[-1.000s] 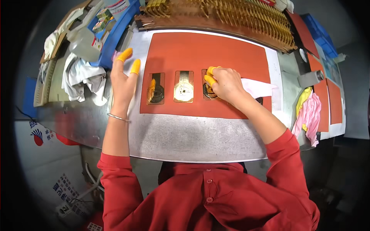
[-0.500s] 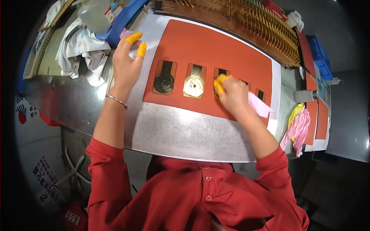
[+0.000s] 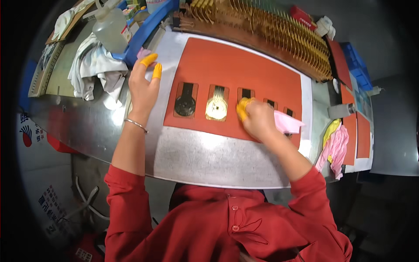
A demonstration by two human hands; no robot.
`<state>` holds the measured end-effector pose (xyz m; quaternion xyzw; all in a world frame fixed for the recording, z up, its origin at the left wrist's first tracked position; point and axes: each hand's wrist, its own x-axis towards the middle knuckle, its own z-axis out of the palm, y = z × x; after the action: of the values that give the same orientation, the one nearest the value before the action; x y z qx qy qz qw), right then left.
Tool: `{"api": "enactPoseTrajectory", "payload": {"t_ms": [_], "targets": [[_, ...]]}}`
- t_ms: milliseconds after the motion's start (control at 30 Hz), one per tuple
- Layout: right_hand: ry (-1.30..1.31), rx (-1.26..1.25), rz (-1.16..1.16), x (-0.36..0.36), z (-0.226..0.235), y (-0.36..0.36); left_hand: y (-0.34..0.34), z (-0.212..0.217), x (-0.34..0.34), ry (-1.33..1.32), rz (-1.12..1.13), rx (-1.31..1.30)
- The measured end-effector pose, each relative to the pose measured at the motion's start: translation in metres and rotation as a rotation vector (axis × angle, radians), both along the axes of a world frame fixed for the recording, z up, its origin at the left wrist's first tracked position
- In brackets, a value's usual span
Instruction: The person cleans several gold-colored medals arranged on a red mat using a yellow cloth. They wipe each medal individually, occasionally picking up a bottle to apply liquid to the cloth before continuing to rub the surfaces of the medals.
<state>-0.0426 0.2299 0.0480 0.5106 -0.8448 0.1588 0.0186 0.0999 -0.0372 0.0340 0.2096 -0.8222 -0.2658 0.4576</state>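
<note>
Several thin patterned metal plates lie in a row on an orange-red mat. The leftmost plate [image 3: 185, 105] has a black round face, and beside it a gold plate [image 3: 217, 103] shines. My right hand [image 3: 259, 120], with yellow finger cots, is closed and presses on the third plate [image 3: 246, 92], largely covering it. A pink cloth [image 3: 288, 123] sticks out from this hand on the little-finger side. My left hand [image 3: 143, 89], also in yellow finger cots, hovers by the mat's left edge, thumb and forefinger apart. Something pink shows just beyond its fingertips; whether it touches is unclear.
Beyond the mat [image 3: 244, 61] stands a wooden rack [image 3: 279, 37] of gold-coloured pieces. White rags [image 3: 98, 65], a clear bottle [image 3: 109, 32] and a blue tray [image 3: 146, 32] are at left. Pink cloths [image 3: 336, 146] and a grey bottle [image 3: 341, 111] lie right.
The whole view has shifted, so the table sits slightly lower in the picture. My right hand has moved slightly on the third plate; my left hand stays about where it was.
</note>
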Motion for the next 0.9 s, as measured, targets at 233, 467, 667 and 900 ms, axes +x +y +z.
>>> {"api": "enactPoseTrajectory", "payload": {"t_ms": [233, 467, 667, 900], "targets": [[-0.024, 0.017, -0.049, -0.019, 0.006, -0.014, 0.004, 0.001, -0.003, -0.008, -0.011, -0.02], [0.012, -0.02, -0.005, -0.005, 0.003, -0.003, 0.007, 0.006, -0.004, -0.013, 0.011, -0.04], [-0.021, -0.067, 0.101, 0.003, 0.004, 0.003, 0.002, 0.001, 0.001, 0.022, -0.022, 0.027], [-0.021, -0.04, 0.06, -0.029, 0.0, -0.016, 0.005, 0.001, -0.002, -0.031, -0.001, -0.021]]}}
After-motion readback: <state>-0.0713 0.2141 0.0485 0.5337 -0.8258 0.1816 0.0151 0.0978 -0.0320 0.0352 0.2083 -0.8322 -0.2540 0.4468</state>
